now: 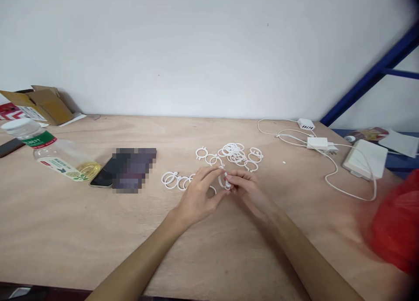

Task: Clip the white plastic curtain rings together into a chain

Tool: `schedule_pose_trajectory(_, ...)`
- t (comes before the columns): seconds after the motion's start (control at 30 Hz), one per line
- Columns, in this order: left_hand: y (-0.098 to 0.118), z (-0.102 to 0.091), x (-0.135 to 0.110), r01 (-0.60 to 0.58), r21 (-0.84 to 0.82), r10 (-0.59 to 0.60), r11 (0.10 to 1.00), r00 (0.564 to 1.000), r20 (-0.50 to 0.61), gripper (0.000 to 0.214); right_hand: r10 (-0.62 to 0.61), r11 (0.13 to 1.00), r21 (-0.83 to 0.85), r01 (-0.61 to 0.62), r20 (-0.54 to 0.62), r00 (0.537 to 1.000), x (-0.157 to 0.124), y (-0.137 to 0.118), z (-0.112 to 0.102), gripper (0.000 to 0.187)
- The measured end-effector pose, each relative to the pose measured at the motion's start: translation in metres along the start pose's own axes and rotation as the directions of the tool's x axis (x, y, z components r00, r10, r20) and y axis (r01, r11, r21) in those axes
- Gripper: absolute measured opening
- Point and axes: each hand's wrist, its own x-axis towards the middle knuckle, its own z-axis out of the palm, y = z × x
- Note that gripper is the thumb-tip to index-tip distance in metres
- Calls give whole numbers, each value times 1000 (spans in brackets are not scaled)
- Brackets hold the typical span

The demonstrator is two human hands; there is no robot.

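R hand (252, 189): thumb + index closed in a pinch on white ring (225, 183); L hand (199, 194): thumb & index spread in a C about the ring's left side, tips v. near it (can't tell if they touch); ring is thus betw. the two sets of fingertips, above tabletop (114, 231); just beyond the fingertips, a pile of white rings (232, 149), overlapping, w/ small knobs on the rims; just left of L fingers, more loose rings (170, 173), partly hidden by that hand; farther left of fingers, phone (104, 172), its R part pixelated, then clear bottle (59, 157) w/ green label & white cap; far left and beyond, open cardboard box (49, 104); right of R fingers, well apart, white adapters (317, 143) w/ looped cable (334, 174); farther right, white box (368, 159); nearer the person on that side, red bag (399, 222), blurred.
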Motion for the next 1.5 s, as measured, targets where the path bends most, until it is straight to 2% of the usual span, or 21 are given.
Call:
schedule_pose_trajectory(0.1, -1, 0, 0, 31, -21, -31, 999, 999, 9, 40, 73, 992, 101, -77, 42, 996, 1, 2, -1, 16)
schedule_pose_trajectory(0.23, -2, -1, 0, 53, -67, -48, 996, 996, 72, 41, 84, 979, 178, -98, 84, 993, 1, 3, -1, 17)
schedule_pose_trajectory(0.33, -1, 0, 1, 107, -138, -100, 985, 993, 57, 38, 91, 978, 180, -105, 82, 992, 1, 2, -2, 18)
schedule_pose_trajectory(0.47, 3, 0, 4, 287, -300, -277, 910, 958, 77, 33, -6, 989, 149, 1, 35, 999, -1, -2, -3, 16)
schedule_pose_trajectory(0.53, 5, 0, 5, 344, -347, -326, 872, 939, 113, 33, -86, 994, 70, 83, 46, 995, -3, -4, -3, 23)
schedule_pose_trajectory(0.67, 6, 1, 5, 356, -399, -304, 845, 934, 190, 35, -198, 973, -116, 201, 39, 980, -3, 0, -1, 21)
schedule_pose_trajectory(0.8, 7, 2, 5, 356, -443, -298, 823, 934, 197, 39, -282, 937, -219, 271, -22, 959, -2, 5, -2, 18)
schedule_pose_trajectory(1.0, 12, 1, 5, 344, -393, -253, 853, 930, 266, 23, -355, 901, -279, 332, -35, 934, -4, 3, 0, 14)
schedule_pose_trajectory(1.13, 15, -1, 5, 271, -328, -196, 905, 950, 243, 13, -361, 890, -310, 335, -30, 932, -6, 3, 1, 17)
schedule_pose_trajectory(1.27, 15, -7, 7, 254, -251, -194, 934, 951, 241, 13, -348, 899, -287, 332, -5, 937, -4, 6, 1, 18)
schedule_pose_trajectory(1.37, 11, -12, 8, 245, -130, -209, 961, 947, 243, 27, -331, 910, -277, 308, -38, 943, 2, 10, -2, 18)
schedule_pose_trajectory(1.43, 7, -15, 7, 200, -21, -189, 980, 952, 239, 38, -372, 872, -386, 301, -124, 920, 9, 15, -6, 23)
schedule_pose_trajectory(1.5, 4, -15, 5, 135, 90, -154, 987, 954, 257, 43, -454, 751, -596, 284, -155, 878, 16, 20, -10, 26)
